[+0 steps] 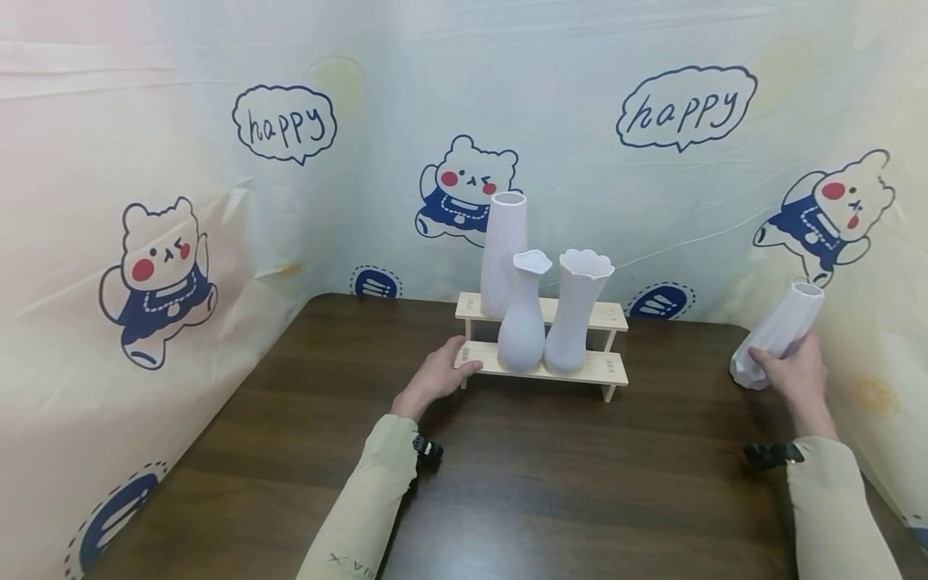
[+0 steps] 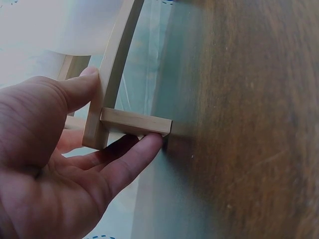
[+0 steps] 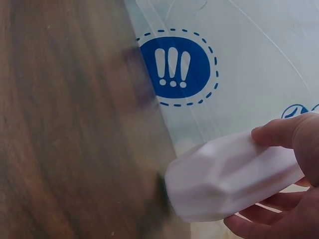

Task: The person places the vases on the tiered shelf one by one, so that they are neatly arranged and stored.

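My left hand (image 1: 432, 376) grips the left end of a two-tier light wooden stand (image 1: 607, 369). In the left wrist view, the thumb lies against the lower board (image 2: 113, 69) and fingers reach behind its leg (image 2: 135, 121). At the far right, my right hand (image 1: 799, 374) holds a white faceted vase (image 1: 774, 332) tilted, its mouth up and to the right; whether its base touches the table cannot be told. A tall white cylindrical vase (image 1: 503, 254) stands on the upper tier. On the lower tier are a narrow-necked vase (image 1: 520, 334) and a scalloped-rim vase (image 1: 570, 322).
The dark brown wooden table (image 1: 551, 483) runs under both arms. A pale printed curtain (image 1: 580, 201) hangs along the back and both sides, close behind the stand and beside the right hand.
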Demonstrator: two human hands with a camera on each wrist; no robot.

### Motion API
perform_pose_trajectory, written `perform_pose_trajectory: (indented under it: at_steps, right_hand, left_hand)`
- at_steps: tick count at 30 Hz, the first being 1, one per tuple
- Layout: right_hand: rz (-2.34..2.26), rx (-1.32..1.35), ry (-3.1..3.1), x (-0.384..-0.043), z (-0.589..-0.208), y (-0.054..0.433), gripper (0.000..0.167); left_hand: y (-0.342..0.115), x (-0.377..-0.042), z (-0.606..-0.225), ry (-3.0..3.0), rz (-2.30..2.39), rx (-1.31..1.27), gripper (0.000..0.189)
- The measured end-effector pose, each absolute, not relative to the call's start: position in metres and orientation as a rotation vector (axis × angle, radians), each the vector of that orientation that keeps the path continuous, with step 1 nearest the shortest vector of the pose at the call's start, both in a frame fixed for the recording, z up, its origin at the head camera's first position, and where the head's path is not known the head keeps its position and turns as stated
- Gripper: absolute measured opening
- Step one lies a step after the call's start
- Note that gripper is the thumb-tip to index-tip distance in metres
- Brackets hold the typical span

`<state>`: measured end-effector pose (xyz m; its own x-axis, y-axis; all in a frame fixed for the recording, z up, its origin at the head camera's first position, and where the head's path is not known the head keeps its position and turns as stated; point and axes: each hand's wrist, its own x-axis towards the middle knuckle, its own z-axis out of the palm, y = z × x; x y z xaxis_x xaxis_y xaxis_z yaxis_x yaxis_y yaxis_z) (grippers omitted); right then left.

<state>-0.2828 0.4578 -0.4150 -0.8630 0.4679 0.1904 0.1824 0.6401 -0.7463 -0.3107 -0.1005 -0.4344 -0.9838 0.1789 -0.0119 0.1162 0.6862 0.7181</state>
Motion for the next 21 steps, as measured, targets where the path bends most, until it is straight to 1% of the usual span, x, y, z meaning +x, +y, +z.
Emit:
perform_pose_trajectory:
  at_steps: [7, 13, 21]
  right_hand:
    - [1.124, -0.473, -2.49, -0.284, -0.405, 0.454, 0.088]
    - [1.185, -0.399, -2.474, -0.282, -0.396, 0.447, 0.091]
    - [1.121, -0.362, -2.453, -0.282, -0.384, 0.438, 0.09]
  left_hand:
    - [-0.101, -0.312, -0.436, 2.81, 1.188, 0.247, 0.073]
    - [-0.101, -0.312, -0.436, 2.827, 1.179, 0.269, 0.07]
    - [-0.101, -0.313, -0.437, 2.834, 1.185, 0.293, 0.071]
